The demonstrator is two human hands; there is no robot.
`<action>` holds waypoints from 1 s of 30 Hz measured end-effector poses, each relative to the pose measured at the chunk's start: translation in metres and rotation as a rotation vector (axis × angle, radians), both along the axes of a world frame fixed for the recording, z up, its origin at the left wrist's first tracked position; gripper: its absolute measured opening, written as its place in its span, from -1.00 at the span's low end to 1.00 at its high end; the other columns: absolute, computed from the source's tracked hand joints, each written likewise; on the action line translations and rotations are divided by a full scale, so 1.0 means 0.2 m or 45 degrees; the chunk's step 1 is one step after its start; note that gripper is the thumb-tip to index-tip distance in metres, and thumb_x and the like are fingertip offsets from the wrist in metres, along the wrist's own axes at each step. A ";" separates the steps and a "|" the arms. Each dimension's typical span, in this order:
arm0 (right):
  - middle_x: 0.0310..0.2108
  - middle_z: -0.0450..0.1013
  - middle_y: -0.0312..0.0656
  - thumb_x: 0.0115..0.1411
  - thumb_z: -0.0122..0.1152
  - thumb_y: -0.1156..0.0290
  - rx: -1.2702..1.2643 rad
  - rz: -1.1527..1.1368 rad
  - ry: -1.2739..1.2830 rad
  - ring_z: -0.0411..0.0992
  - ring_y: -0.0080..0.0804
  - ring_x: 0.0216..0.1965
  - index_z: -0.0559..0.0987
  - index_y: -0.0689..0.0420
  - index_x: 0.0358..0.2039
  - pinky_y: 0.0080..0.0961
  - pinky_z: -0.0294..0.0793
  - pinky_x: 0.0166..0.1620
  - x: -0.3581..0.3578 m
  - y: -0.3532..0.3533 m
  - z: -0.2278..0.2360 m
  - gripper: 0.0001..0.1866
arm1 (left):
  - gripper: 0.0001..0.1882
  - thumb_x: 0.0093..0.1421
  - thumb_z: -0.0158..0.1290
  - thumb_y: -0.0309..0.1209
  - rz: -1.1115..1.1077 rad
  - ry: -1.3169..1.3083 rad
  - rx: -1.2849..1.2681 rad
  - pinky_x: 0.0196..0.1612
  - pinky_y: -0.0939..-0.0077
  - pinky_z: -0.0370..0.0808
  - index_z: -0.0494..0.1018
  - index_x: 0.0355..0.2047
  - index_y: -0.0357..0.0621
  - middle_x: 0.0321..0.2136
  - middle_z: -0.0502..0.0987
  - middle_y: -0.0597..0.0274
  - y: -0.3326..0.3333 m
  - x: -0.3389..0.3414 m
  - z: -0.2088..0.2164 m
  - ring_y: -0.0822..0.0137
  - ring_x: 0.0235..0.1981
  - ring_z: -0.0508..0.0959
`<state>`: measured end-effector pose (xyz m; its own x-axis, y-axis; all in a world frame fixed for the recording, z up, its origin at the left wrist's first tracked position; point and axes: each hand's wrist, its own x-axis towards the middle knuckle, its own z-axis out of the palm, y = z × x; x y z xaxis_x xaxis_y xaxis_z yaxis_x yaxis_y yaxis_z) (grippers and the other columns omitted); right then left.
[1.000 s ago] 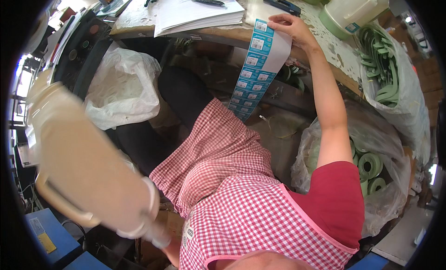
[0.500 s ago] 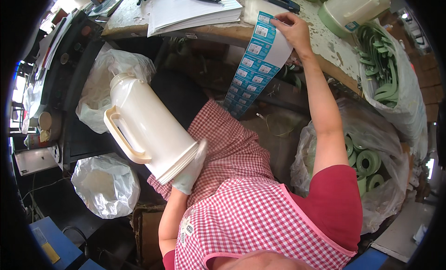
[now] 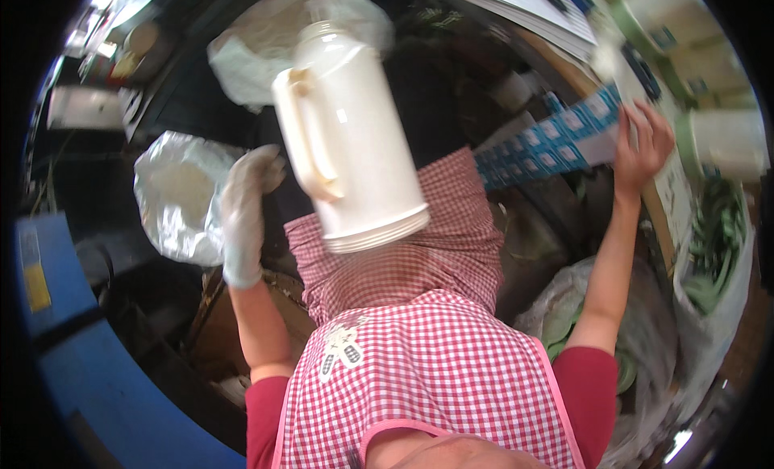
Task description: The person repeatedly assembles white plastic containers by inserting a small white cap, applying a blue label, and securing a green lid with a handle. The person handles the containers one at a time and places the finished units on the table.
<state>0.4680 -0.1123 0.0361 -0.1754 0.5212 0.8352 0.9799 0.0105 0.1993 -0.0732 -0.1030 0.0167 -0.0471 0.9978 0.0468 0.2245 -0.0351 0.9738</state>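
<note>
A cream plastic thermos casing (image 3: 364,138) with a side handle rests across my lap, its narrow neck pointing away from me and its ribbed wide end toward me. My left hand (image 3: 248,203), in a pale glove, is raised to the left of the casing and apart from it, next to the handle side. It is somewhat blurred, its fingers loosely bent with nothing visible in them. At the right, my bare right hand (image 3: 645,146) pinches the end of a strip of blue-and-white labels (image 3: 540,146). The strip hangs from the bench edge toward my knees.
A silver plastic-lined bin (image 3: 179,196) stands left of my left hand. Beyond the casing is a white plastic bag (image 3: 250,54). More cream casings with green bases (image 3: 726,142) and a paper stack (image 3: 524,13) are on the bench. Bags of green parts (image 3: 713,247) lie right.
My left hand has let go of the casing's wide end and moved out to its left. The casing stands more upright in view. The view has turned; my right hand still holds the label strip.
</note>
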 end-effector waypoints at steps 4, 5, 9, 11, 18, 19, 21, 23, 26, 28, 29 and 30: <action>-0.09 0.62 -0.21 0.11 0.55 0.59 -0.174 0.409 0.209 0.56 -0.29 -0.07 0.69 0.10 -0.21 -0.38 0.53 0.03 -0.49 -0.20 0.18 -0.75 | -0.61 0.45 0.12 -0.30 -0.171 -0.226 -0.312 0.08 0.51 0.52 0.53 0.11 -0.40 -0.12 0.66 0.17 0.06 0.15 0.05 0.46 -0.10 0.61; -0.13 0.61 -0.18 0.11 0.54 0.62 -0.278 0.620 0.464 0.56 -0.32 -0.09 0.66 0.14 -0.20 -0.41 0.54 0.01 -0.61 -0.21 0.20 -0.74 | -0.62 0.42 0.18 -0.32 -0.191 -0.219 -0.323 0.06 0.53 0.54 0.55 0.08 -0.41 -0.14 0.67 0.17 0.06 0.18 0.06 0.46 -0.12 0.62; -0.28 0.53 -0.29 0.18 0.50 0.54 -1.523 0.903 2.055 0.52 -0.59 -0.35 0.57 0.18 -0.15 -0.64 0.55 -0.27 -0.91 -0.12 0.15 -0.72 | -0.61 0.32 0.31 -0.31 -0.180 -0.248 -0.356 -0.06 0.51 0.61 0.61 -0.01 -0.42 -0.24 0.71 0.13 0.07 0.23 0.03 0.43 -0.24 0.67; -0.30 0.56 -0.28 0.22 0.49 0.47 -1.878 0.920 2.233 0.51 -0.68 -0.43 0.57 0.20 -0.14 -0.75 0.50 -0.37 -1.00 -0.01 0.02 -0.72 | -0.60 0.31 0.32 -0.30 -0.148 -0.185 -0.361 -0.08 0.49 0.63 0.62 -0.02 -0.42 -0.26 0.71 0.10 0.07 0.24 0.04 0.42 -0.26 0.68; -0.33 0.62 -0.25 0.20 0.53 0.41 -1.937 0.925 2.179 0.51 -0.72 -0.47 0.58 0.21 -0.12 -0.80 0.51 -0.39 -1.10 0.05 -0.07 -0.68 | -0.59 0.28 0.35 -0.26 -0.153 -0.200 -0.358 -0.14 0.50 0.66 0.63 -0.04 -0.39 -0.29 0.72 0.07 0.05 0.26 0.05 0.42 -0.29 0.69; -0.32 0.63 -0.23 0.20 0.54 0.38 -1.947 0.916 2.173 0.53 -0.69 -0.44 0.59 0.22 -0.12 -0.77 0.54 -0.36 -1.10 0.05 -0.07 -0.67 | -0.59 0.28 0.35 -0.26 -0.148 -0.194 -0.353 -0.14 0.49 0.66 0.64 -0.04 -0.39 -0.29 0.72 0.07 0.05 0.26 0.04 0.41 -0.30 0.70; -0.30 0.64 -0.20 0.19 0.56 0.31 -1.962 0.897 2.164 0.58 -0.64 -0.38 0.62 0.22 -0.11 -0.72 0.60 -0.31 -1.10 0.05 -0.06 -0.63 | -0.58 0.27 0.36 -0.25 -0.146 -0.181 -0.344 -0.15 0.48 0.67 0.64 -0.04 -0.38 -0.29 0.72 0.07 0.05 0.25 0.03 0.40 -0.30 0.70; -0.30 0.64 -0.20 0.19 0.56 0.32 -1.960 0.876 2.156 0.58 -0.64 -0.38 0.63 0.22 -0.12 -0.73 0.60 -0.31 -1.11 0.05 -0.07 -0.64 | -0.58 0.27 0.37 -0.25 -0.143 -0.190 -0.340 -0.16 0.48 0.67 0.64 -0.04 -0.37 -0.29 0.72 0.07 0.05 0.25 0.03 0.39 -0.30 0.70; -0.32 0.64 -0.20 0.17 0.58 0.30 -1.908 0.843 2.073 0.59 -0.62 -0.38 0.64 0.22 -0.15 -0.70 0.61 -0.31 -1.13 0.04 -0.09 -0.64 | -0.57 0.26 0.37 -0.25 -0.148 -0.192 -0.335 -0.17 0.48 0.67 0.64 -0.04 -0.38 -0.29 0.72 0.06 0.05 0.25 0.03 0.38 -0.31 0.70; -0.34 0.63 -0.22 0.16 0.58 0.29 -1.813 0.830 1.882 0.58 -0.62 -0.39 0.63 0.20 -0.20 -0.68 0.61 -0.32 -1.14 0.03 -0.11 -0.66 | -0.58 0.27 0.36 -0.26 -0.159 -0.180 -0.334 -0.17 0.49 0.67 0.64 -0.04 -0.38 -0.29 0.72 0.06 0.05 0.25 0.02 0.39 -0.31 0.70; -0.35 0.63 -0.25 0.17 0.58 0.30 -1.743 0.829 1.732 0.57 -0.64 -0.40 0.62 0.19 -0.23 -0.67 0.60 -0.32 -1.15 0.02 -0.12 -0.69 | -0.59 0.27 0.36 -0.27 -0.165 -0.168 -0.336 -0.17 0.49 0.67 0.64 -0.04 -0.38 -0.29 0.72 0.06 0.05 0.25 0.02 0.39 -0.31 0.70; -0.36 0.63 -0.27 0.17 0.57 0.31 -1.671 0.834 1.578 0.56 -0.65 -0.41 0.61 0.17 -0.26 -0.67 0.58 -0.32 -1.15 0.03 -0.13 -0.71 | -0.60 0.27 0.35 -0.28 -0.166 -0.154 -0.330 -0.17 0.50 0.67 0.64 -0.04 -0.39 -0.30 0.72 0.06 0.05 0.25 0.02 0.39 -0.31 0.70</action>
